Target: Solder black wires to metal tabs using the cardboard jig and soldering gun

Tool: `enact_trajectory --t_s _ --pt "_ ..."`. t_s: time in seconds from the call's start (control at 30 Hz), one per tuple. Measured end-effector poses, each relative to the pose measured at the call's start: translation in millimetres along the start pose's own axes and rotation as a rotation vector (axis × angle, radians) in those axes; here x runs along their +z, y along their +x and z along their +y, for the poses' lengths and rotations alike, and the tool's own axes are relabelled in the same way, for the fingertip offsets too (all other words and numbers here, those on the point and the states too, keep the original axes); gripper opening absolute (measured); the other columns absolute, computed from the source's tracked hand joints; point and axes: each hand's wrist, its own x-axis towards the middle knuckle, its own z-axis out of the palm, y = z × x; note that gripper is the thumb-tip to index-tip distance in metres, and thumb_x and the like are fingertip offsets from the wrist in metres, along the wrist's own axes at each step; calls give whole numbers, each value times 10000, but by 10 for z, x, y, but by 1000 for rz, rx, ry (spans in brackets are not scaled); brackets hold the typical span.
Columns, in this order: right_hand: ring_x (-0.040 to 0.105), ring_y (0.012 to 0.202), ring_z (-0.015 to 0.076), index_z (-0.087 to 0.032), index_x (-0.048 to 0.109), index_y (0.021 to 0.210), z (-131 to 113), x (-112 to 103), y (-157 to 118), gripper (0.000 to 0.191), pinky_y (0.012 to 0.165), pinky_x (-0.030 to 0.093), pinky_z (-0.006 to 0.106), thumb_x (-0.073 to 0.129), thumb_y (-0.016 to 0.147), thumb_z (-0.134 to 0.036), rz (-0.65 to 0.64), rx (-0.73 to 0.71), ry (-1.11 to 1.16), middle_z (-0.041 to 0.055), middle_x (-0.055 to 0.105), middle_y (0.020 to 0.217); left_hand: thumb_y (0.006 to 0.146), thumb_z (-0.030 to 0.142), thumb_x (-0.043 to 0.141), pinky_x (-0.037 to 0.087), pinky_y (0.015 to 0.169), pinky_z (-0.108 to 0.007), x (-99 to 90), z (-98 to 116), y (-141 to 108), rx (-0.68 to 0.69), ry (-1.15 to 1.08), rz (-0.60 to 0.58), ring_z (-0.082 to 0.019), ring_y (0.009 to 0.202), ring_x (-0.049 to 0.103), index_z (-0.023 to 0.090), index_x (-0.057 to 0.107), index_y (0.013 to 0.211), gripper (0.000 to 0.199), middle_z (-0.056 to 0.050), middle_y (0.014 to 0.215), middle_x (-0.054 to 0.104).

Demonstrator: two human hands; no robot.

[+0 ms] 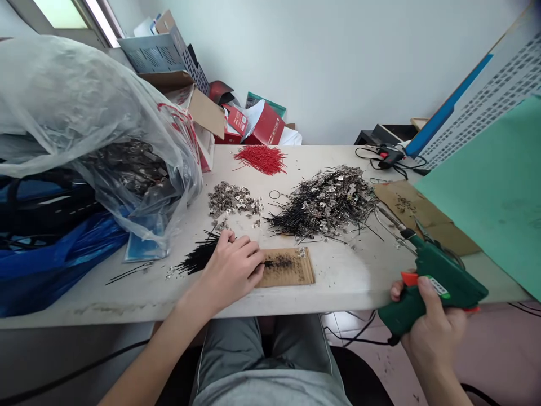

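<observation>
My right hand is wrapped around the handle of a green soldering gun with an orange trigger. Its metal tip points up and left, near a large heap of black wires with small metal tabs. My left hand rests with curled fingers at the left end of a scorched cardboard piece; whatever its fingertips pinch is hidden. Just beside that hand lies a bundle of black wires. Behind it sits a pile of loose metal tabs.
Red wires lie at the back of the white table. A clear plastic bag and a blue bag crowd the left. On the right are brown cardboard, a black cable and a green sheet.
</observation>
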Motion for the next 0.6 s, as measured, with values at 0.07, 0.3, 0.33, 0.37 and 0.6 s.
enact_trajectory --t_s 0.07,0.3,0.33,0.37,0.6 --pt "569 575 138 -181 653 968 -2 0 -3 334 527 477 295 852 809 -397 -2 -5 -5 4 589 864 968 166 542 355 864 -427 5 -2 34 23 26 7 -189 810 592 194 654 801 203 -11 803 676" --pt "578 584 148 -185 668 966 -17 1 -6 319 512 480 300 842 819 -408 -14 -8 -18 11 595 884 925 136 562 384 875 -423 3 9 113 70 59 -36 -197 781 576 184 630 743 200 -28 760 634" --pt "581 584 150 -185 665 964 -17 1 -6 316 512 481 300 842 820 -402 -14 -7 -18 10 595 881 920 131 565 386 879 -423 3 8 119 72 53 -42 -199 784 577 185 630 741 198 -31 762 633" --pt "584 582 151 -184 661 961 -17 1 -6 313 512 481 299 843 818 -394 -14 -7 -16 11 596 883 915 127 566 388 884 -424 4 5 125 71 48 -46 -202 788 578 186 630 738 197 -34 765 633" --pt "574 553 153 -184 630 932 0 5 4 304 500 470 290 835 820 -378 -8 -19 -12 8 609 828 938 151 544 393 895 -427 18 -33 123 96 45 -57 -198 784 567 189 634 754 208 -36 776 641"
